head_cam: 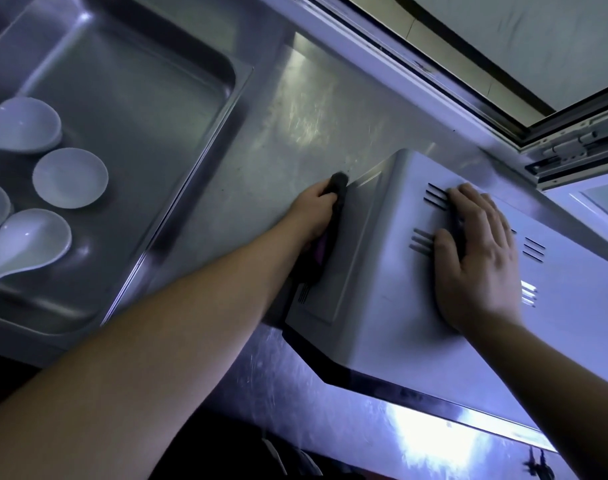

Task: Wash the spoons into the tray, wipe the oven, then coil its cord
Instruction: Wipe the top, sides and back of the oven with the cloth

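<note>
A grey oven (392, 271) with dark vent slots stands on the steel counter at the right. My left hand (313, 213) holds a dark cloth (337, 192) with a purple part against the oven's left side panel. On the oven's top my right hand (475, 251) lies flat, fingers spread over the vent slots. Several white ceramic spoons (28, 244) lie in the steel tray (150, 109) at the left. No cord shows.
The steel counter (295, 133) runs between the tray and the oven. A window frame with a hinge (565, 147) borders the counter's far side at upper right. The counter's front edge (434, 441) shines below the oven.
</note>
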`<action>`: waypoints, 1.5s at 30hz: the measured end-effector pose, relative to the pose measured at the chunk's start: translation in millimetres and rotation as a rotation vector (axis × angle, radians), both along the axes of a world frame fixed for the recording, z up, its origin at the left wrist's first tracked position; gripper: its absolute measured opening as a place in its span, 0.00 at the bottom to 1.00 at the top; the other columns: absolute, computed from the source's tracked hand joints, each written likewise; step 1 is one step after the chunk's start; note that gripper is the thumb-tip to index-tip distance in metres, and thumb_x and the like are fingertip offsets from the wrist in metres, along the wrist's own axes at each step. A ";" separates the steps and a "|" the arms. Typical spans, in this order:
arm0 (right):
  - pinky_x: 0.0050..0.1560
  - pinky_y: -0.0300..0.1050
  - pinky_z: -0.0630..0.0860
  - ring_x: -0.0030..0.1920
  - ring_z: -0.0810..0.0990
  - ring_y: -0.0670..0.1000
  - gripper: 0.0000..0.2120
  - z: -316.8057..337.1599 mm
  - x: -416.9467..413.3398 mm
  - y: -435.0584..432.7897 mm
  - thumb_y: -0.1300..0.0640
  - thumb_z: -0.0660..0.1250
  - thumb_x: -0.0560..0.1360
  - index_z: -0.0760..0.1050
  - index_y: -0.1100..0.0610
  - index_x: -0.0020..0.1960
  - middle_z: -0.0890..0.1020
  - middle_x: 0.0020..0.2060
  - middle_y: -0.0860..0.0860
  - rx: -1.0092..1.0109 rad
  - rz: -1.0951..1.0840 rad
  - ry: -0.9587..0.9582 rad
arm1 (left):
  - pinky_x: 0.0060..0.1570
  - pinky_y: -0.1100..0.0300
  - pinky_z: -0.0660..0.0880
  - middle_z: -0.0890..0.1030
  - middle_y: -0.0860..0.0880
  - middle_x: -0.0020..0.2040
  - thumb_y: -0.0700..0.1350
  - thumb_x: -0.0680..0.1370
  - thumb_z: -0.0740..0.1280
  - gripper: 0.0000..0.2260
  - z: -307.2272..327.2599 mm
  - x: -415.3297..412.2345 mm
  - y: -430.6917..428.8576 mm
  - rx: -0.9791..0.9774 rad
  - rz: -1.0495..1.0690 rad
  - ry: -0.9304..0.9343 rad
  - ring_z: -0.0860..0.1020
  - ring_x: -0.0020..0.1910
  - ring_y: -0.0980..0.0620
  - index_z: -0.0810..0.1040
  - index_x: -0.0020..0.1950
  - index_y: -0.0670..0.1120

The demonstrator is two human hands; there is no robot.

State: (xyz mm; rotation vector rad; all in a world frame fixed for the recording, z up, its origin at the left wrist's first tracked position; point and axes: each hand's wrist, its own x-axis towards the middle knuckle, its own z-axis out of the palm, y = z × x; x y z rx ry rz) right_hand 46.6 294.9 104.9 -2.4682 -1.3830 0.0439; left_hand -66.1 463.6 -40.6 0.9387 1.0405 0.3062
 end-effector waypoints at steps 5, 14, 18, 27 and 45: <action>0.79 0.56 0.59 0.79 0.63 0.55 0.27 0.7 0.0 0.5 0.52 0.58 0.79 0.69 0.54 0.77 0.70 0.77 0.51 -0.001 -0.001 0.004 | 0.73 0.56 0.71 0.81 0.56 0.68 0.44 0.81 0.61 0.21 48.3 -0.3 0.5 0.133 0.006 -0.134 0.78 0.67 0.56 0.77 0.74 0.55; 0.79 0.54 0.58 0.80 0.62 0.54 0.27 -1.7 2.4 -0.4 0.50 0.57 0.79 0.68 0.53 0.77 0.69 0.77 0.51 0.001 0.012 -0.011 | 0.78 0.63 0.59 0.69 0.57 0.78 0.40 0.85 0.62 0.22 84.1 -80.0 -85.5 0.582 -0.047 -0.253 0.65 0.78 0.61 0.69 0.79 0.46; 0.79 0.50 0.57 0.79 0.62 0.54 0.26 -2.7 2.7 -0.3 0.51 0.57 0.79 0.68 0.54 0.76 0.70 0.77 0.51 0.004 0.021 -0.022 | 0.78 0.59 0.61 0.66 0.51 0.81 0.38 0.84 0.63 0.22 84.1 -124.7 -128.8 0.712 -0.119 -0.262 0.65 0.80 0.54 0.69 0.80 0.43; 0.78 0.40 0.53 0.79 0.61 0.53 0.25 -4.0 4.0 -1.5 0.53 0.57 0.79 0.68 0.54 0.77 0.70 0.77 0.52 -0.010 0.012 -0.031 | 0.79 0.51 0.62 0.63 0.49 0.83 0.42 0.86 0.58 0.23 64.7 -145.3 -163.1 0.718 -0.107 -0.325 0.63 0.81 0.48 0.63 0.82 0.45; 0.79 0.52 0.57 0.79 0.63 0.55 0.26 2.3 -2.4 0.9 0.54 0.58 0.79 0.68 0.55 0.76 0.70 0.77 0.52 -0.016 -0.011 -0.020 | 0.73 0.61 0.62 0.71 0.54 0.78 0.51 0.81 0.57 0.26 -12.5 -98.7 -103.4 -0.082 -0.145 0.152 0.70 0.74 0.54 0.66 0.81 0.58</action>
